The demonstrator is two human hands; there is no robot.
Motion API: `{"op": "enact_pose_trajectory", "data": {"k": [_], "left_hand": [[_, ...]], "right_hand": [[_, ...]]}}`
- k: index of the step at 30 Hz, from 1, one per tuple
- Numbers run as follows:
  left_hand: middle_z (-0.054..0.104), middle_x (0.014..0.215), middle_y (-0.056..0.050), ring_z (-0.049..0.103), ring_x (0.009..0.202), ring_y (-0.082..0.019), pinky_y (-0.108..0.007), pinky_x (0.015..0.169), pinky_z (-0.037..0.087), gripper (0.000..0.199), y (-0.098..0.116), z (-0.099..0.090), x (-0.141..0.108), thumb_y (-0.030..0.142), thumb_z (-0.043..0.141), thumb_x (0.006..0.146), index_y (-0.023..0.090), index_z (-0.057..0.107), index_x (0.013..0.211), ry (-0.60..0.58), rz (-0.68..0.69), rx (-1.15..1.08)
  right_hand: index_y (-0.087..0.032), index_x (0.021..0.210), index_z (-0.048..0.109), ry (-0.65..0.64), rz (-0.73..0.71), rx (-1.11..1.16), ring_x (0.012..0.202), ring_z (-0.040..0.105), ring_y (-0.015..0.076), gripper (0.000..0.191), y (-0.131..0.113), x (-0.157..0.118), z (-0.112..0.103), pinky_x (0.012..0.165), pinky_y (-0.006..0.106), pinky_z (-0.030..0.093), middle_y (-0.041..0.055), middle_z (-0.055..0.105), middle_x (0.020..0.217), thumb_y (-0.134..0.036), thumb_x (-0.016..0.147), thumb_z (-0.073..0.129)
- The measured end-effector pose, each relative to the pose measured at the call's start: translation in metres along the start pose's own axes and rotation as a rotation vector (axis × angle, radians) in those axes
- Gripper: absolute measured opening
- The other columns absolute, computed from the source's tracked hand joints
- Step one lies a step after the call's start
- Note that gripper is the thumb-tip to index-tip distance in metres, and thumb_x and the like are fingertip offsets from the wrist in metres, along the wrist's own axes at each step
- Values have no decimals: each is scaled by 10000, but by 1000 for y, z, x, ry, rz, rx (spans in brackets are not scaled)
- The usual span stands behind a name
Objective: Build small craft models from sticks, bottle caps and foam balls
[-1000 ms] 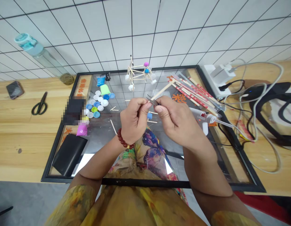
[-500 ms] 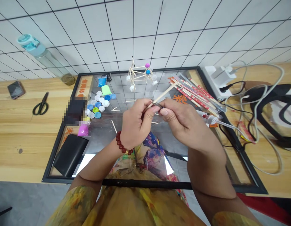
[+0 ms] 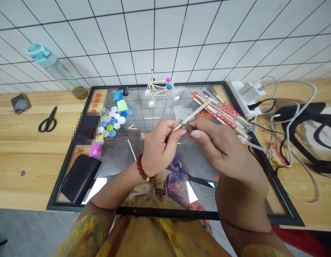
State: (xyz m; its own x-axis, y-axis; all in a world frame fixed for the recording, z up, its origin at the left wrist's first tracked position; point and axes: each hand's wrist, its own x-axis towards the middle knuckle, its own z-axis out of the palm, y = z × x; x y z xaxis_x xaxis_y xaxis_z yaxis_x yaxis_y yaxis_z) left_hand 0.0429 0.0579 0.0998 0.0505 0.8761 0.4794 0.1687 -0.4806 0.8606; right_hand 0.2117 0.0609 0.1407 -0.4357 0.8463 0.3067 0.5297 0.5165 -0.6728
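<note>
My left hand [image 3: 161, 142], with a red bead bracelet [image 3: 144, 170] at the wrist, is closed around a pale wooden chopstick [image 3: 194, 113]. The stick slants up and away to the right. My right hand [image 3: 217, 144] pinches a small metal blade [image 3: 184, 125] with a dark body, which touches the stick close to my left fingertips. Most of this tool is hidden by my fingers. Beyond my hands stands a frame of sticks [image 3: 160, 89] joined with white, blue and pink clay lumps. Short cut sticks [image 3: 131, 149] lie left of my left hand.
Small tubs of clay [image 3: 112, 121] and a pink clay bag [image 3: 95, 149] sit left on the glass top. Wrapped chopsticks [image 3: 221, 110] lie at right, near a power strip [image 3: 243, 96] and tangled cables. Scissors [image 3: 48, 121], a phone [image 3: 20, 103] and a bottle [image 3: 57, 71] are far left.
Both hands have shifted slightly right and lower in view, along with the chopstick and blade. More of the blade's metal shows between my fingers. The whole scene has moved a little with my head.
</note>
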Motion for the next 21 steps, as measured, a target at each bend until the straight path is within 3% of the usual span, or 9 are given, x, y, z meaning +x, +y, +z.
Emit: {"op": "enact_pose_trajectory", "data": {"k": [4,8,10,15,17,19,21], "left_hand": [[583,579,51,528,520,-86,-240,573,419,169,-1,-7,-1,328,589,975,213,616,855,28,53,-37],[599,531,28,510,449,-93,-243,506,401,305,6,-18,5,433,542,992,194,644,830,-239,-164,-283],[594,525,24,491,433,-92,-244,493,388,338,9,-18,5,443,512,1002,189,649,825,-278,-187,-274],[587,586,9,533,543,-112,-258,572,379,260,6,-9,0,286,506,985,197,617,767,18,123,287],[585,603,0,533,566,-122,-262,566,358,237,2,-8,0,280,513,959,195,610,759,62,186,380],[559,590,6,508,549,-115,-254,552,352,265,2,-10,2,327,509,962,190,605,756,-25,84,249],[496,552,28,437,481,-93,-241,515,341,334,4,-14,6,417,504,973,184,588,749,-226,-139,-78]], "right_hand": [[-216,838,524,-53,-32,32,517,411,143,419,-2,-1,0,534,313,280,-25,445,600,-542,1038,351],[-217,829,537,-122,-75,101,503,384,128,390,0,-2,-9,525,313,287,-32,437,609,-498,1044,370],[-215,813,528,-126,-67,99,496,373,123,383,0,-3,-10,519,312,283,-35,432,602,-481,1045,377],[-211,858,514,-40,-21,33,536,430,140,376,-2,-1,6,546,301,290,-24,472,621,-497,1047,358],[-213,861,501,-2,-26,21,540,422,141,367,-1,2,13,547,298,280,-22,470,631,-487,1051,347],[-218,846,494,-24,-82,56,536,402,133,337,2,5,13,548,294,286,-28,453,637,-448,1054,360],[-224,837,496,-101,-174,129,547,416,129,303,8,7,5,561,289,314,-26,467,660,-401,1053,381]]}}
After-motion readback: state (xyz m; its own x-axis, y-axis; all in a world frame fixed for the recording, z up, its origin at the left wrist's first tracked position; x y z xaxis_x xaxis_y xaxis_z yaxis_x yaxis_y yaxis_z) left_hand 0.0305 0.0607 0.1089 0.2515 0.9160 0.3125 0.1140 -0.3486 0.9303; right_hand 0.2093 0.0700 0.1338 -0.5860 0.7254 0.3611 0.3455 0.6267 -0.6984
